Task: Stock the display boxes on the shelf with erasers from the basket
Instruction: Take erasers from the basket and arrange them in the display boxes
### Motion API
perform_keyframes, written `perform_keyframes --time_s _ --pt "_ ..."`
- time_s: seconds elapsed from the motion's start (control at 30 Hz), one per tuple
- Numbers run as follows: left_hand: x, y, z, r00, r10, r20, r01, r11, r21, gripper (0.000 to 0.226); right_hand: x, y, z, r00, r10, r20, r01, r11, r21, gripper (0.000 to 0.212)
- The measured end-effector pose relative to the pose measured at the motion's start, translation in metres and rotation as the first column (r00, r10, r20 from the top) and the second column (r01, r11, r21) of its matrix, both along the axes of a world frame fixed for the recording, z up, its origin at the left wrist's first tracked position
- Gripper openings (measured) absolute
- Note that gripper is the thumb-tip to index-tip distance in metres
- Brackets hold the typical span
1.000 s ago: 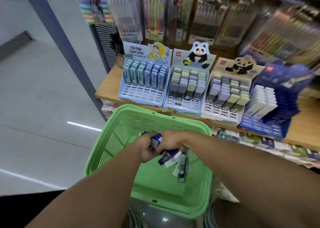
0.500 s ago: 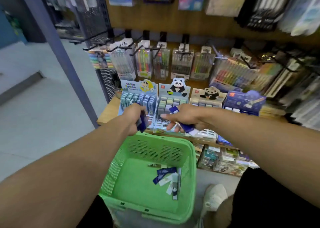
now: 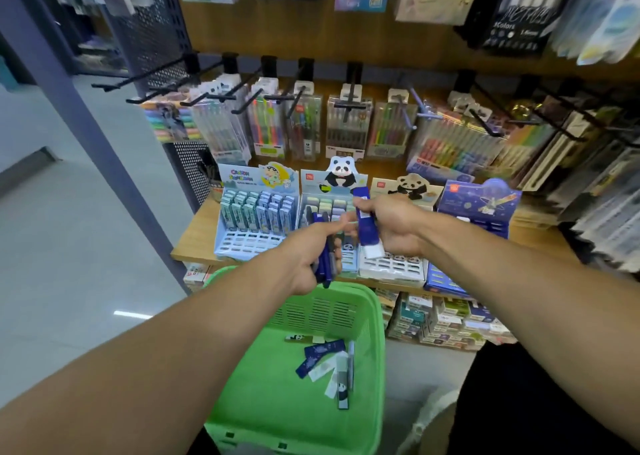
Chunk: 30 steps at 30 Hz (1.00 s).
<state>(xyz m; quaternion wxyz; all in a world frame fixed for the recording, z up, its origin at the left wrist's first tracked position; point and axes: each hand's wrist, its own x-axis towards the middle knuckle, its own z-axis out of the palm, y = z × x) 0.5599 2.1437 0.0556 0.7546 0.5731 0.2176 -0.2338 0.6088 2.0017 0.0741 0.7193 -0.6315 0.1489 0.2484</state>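
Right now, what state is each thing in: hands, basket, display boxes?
left hand: grips a bunch of dark blue erasers
right hand: holds one blue-sleeved eraser
green basket: a few erasers left inside
cartoon display box: front rows empty
dark blue display box: mostly hidden, cannot tell

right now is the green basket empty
No, several erasers lie on the floor of the green basket.

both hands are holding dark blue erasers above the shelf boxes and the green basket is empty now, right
Not quite. The head view shows the green basket is not empty: several erasers lie on its floor. The rest holds: the left hand and right hand each grip dark blue erasers before the display boxes.
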Motion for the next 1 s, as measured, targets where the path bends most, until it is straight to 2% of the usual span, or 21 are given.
perform_keyframes --time_s 0.1,0.23,0.47,0.53,0.67,0.77,0.87,0.93,1.0 --pt "0.004 -0.009 -0.006 1.000 -0.024 0.005 0.024 1.000 0.010 0.026 0.007 -0.004 -0.001 0.990 -0.140 0.008 0.138 0.984 0.108 0.014" --pt "0.015 -0.024 -0.009 0.997 -0.074 0.022 0.075 0.997 -0.029 0.038 0.010 -0.007 -0.012 0.984 -0.171 -0.057 0.178 0.969 0.171 0.029" --pt "0.020 -0.052 -0.016 0.994 -0.106 -0.019 0.103 0.988 -0.116 0.032 0.011 -0.026 -0.032 0.964 -0.264 -0.036 0.264 0.965 0.000 0.026" --pt "0.022 -0.058 -0.019 0.993 -0.113 -0.019 0.112 0.991 -0.074 0.038 0.009 -0.032 -0.033 0.956 -0.293 -0.012 0.292 0.954 -0.070 0.022" --pt "0.021 -0.073 -0.025 0.988 -0.149 -0.030 0.149 0.989 -0.014 0.027 0.011 -0.068 -0.029 0.922 -0.380 0.067 0.386 0.906 -0.172 0.022" --pt "0.019 -0.083 -0.031 0.983 -0.181 -0.043 0.182 0.982 0.039 0.021 0.005 -0.112 -0.034 0.967 -0.216 0.138 0.252 0.899 -0.358 0.017" --pt "0.018 -0.089 -0.036 0.973 -0.221 -0.061 0.226 0.971 0.075 0.027 -0.006 -0.149 -0.045 0.999 -0.018 -0.048 -0.006 0.886 -0.464 0.032" --pt "0.017 -0.093 -0.039 0.970 -0.234 -0.070 0.240 0.966 0.092 0.031 -0.011 -0.168 -0.050 0.987 0.068 -0.146 -0.129 0.876 -0.464 0.033" --pt "0.016 -0.097 -0.041 0.967 -0.245 -0.070 0.251 0.964 0.094 0.029 -0.018 -0.179 -0.050 0.974 0.090 -0.206 -0.169 0.898 -0.407 0.028"
